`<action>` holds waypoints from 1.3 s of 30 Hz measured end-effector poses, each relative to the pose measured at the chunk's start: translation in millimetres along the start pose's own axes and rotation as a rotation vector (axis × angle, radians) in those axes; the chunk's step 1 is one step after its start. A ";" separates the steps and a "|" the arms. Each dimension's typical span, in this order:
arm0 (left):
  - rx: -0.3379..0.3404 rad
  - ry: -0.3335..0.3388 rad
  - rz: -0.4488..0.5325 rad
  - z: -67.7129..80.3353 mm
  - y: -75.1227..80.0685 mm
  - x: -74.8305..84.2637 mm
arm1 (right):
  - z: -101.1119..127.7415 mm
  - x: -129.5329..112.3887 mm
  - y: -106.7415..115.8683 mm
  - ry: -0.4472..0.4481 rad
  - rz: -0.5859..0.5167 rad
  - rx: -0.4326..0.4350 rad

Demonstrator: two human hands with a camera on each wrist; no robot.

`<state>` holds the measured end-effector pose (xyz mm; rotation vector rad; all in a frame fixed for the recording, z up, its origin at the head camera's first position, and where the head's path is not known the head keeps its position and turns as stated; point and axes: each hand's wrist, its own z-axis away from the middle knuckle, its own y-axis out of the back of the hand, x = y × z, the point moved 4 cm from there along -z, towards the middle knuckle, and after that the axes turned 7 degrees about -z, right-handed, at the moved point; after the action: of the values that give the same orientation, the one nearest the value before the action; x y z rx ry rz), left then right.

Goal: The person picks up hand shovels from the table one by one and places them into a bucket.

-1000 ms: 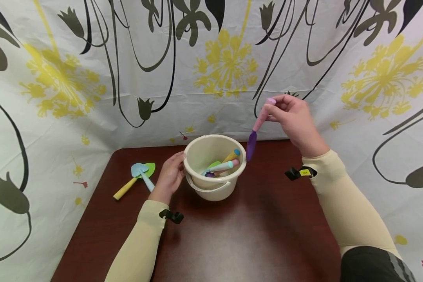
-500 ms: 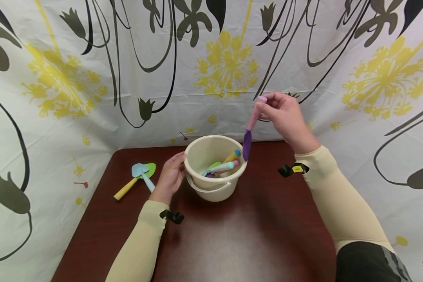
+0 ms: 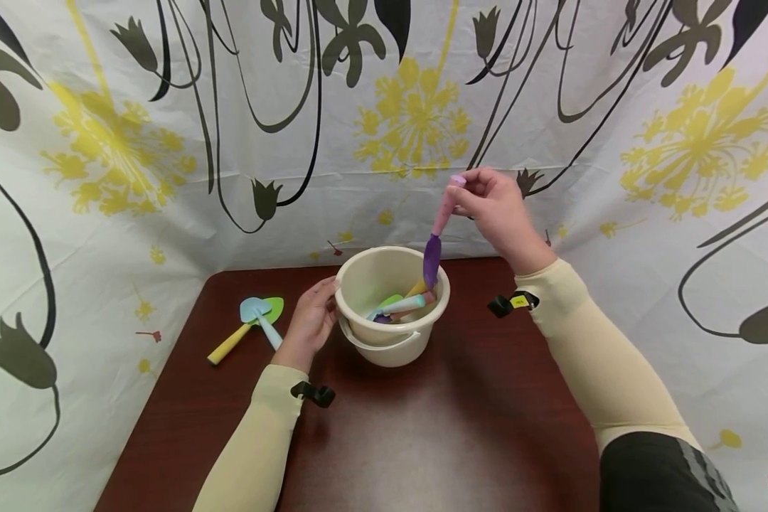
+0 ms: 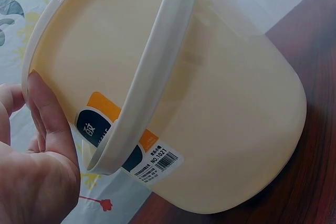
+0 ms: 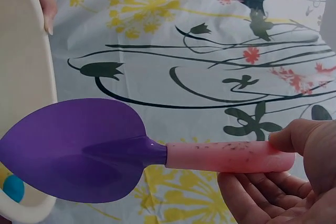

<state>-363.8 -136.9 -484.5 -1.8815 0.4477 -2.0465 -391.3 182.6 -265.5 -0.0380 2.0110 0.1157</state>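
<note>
Dangling purple trowel, pinched by right hand (blade-down over the opening); left hand braces bucket.

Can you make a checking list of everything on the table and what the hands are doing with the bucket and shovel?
Surface: dark brown table.
Things in hand: purple shovel with pink handle hangs blade-down over the cream bucket; other toy tools lie inside the bucket.
Clutter: blue shovel and a green shovel with a yellow handle lie left of the bucket.
Hands: right hand pinches the pink handle; left hand touches the bucket's side.
Cables: nothing seen.
Surroundings: flowered curtain on all sides.
</note>
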 end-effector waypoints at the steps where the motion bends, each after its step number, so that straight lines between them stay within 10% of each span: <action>1: 0.000 0.000 0.000 0.0 0.1 -0.1 | -0.9 1.9 -1.9 -0.002 0.001 0.000; 39: -0.022 -0.009 0.019 1.2 0.0 -0.6 | -11.3 75.8 -67.2 -0.105 0.132 -0.153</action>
<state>-362.6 -136.6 -484.9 -1.8906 0.4864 -2.0281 -428.6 116.4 -333.5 0.0032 1.8960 0.3484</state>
